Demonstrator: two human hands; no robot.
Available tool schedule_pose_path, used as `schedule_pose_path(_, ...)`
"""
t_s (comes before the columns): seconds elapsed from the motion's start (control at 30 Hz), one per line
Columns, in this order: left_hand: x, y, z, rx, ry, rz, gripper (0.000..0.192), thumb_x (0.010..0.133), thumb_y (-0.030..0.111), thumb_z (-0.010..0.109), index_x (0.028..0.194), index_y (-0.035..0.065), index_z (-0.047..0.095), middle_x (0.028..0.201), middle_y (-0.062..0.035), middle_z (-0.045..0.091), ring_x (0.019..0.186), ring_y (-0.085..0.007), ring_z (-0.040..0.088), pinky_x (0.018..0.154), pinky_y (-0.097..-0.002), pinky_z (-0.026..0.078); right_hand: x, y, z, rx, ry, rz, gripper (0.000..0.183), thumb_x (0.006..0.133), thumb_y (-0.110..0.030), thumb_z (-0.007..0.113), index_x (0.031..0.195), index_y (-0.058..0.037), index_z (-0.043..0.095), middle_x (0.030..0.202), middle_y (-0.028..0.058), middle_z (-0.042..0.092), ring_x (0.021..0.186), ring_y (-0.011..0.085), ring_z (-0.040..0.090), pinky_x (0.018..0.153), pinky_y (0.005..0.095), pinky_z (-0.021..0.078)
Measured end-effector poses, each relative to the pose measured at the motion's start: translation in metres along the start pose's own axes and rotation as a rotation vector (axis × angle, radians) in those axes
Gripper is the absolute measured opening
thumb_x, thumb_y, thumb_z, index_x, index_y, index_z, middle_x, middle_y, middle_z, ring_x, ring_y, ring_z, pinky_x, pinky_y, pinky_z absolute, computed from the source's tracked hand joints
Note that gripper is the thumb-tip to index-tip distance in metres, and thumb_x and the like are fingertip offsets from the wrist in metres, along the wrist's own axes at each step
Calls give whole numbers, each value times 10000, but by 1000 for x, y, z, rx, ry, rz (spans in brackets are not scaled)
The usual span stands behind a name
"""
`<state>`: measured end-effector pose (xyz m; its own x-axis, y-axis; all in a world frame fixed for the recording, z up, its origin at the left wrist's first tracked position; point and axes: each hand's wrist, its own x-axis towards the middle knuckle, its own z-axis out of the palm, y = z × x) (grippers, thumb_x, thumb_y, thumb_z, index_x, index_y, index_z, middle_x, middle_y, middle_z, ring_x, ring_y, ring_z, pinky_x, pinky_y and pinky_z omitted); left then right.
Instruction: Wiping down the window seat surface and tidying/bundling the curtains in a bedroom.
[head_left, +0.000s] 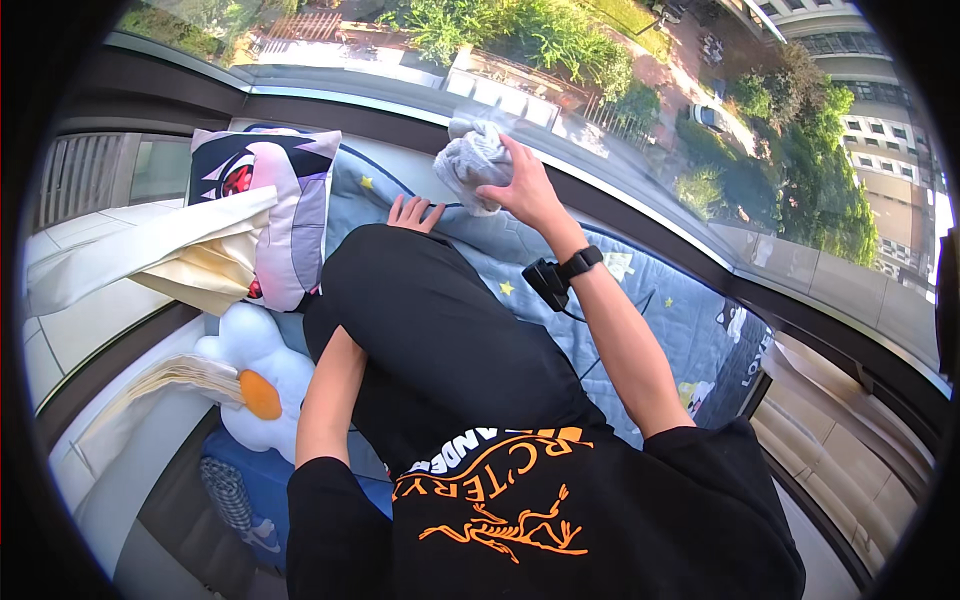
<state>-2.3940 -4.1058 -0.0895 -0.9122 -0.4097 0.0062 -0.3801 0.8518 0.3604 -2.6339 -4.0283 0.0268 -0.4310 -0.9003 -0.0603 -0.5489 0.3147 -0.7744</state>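
Note:
My right hand (531, 184) grips a bunched grey cloth (469, 166) at the lower edge of the window pane (600, 161). Thumb and fingers close around the cloth's right side, and a black strap with a small black device (551, 283) is on that wrist. Beyond my bent knee, the spread fingers of my left hand (415, 215) rest on the blue quilted mat (382, 187) near its dark edging. Nothing shows in that hand; my leg in black trousers (442, 322) hides its wrist and part of the forearm.
A printed cushion (289, 225) stands at the left with a cream curtain (157, 251) across it. Below it lies a white plush toy (259, 360) with an orange patch. The dark window frame (637, 225) runs along the mat; another cream curtain (832, 427) hangs at the right.

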Motion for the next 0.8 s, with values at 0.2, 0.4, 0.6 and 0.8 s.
schedule_pose_path(0.2, -6, -3, 13, 97, 70, 38, 529, 807, 274, 561, 1321, 151, 533, 1237, -110, 534, 1245, -268, 473, 1102, -529, 271, -7, 38, 49, -280, -233, -90, 599, 775, -200, 705, 1327, -99, 499, 1251, 206, 530, 1109, 379, 525, 978, 435, 435)
schedule_pose_path(0.4, -11, -2, -16, 72, 115, 110, 494, 868, 302, 518, 1328, 122, 526, 1309, -135, 516, 1283, -279, 448, 1105, -517, 264, -27, 47, 72, -187, -273, 125, 588, 801, -232, 697, 1329, -99, 473, 1138, 229, 560, 1026, 405, 569, 896, 446, 473)
schedule_pose_path(0.6, -28, 9, -56, 153, 174, 25, 463, 901, 305, 503, 1319, 107, 531, 1370, -149, 492, 1299, -293, 443, 1113, -482, 268, 13, 10, 106, -336, -85, -182, 782, 735, -235, 771, 1401, -110, 380, 1260, 227, 467, 1103, 417, 512, 860, 480, 495)
schedule_pose_path(0.8, -103, 4, -119, -430, 363, -518, 387, 851, 94, 583, 1231, 17, 565, 1234, -165, 596, 1147, -326, 561, 983, -391, 443, 51, 26, 123, -571, -177, -151, 769, 696, -134, 734, 1387, -97, 398, 1178, 214, 482, 1047, 421, 513, 851, 484, 492)
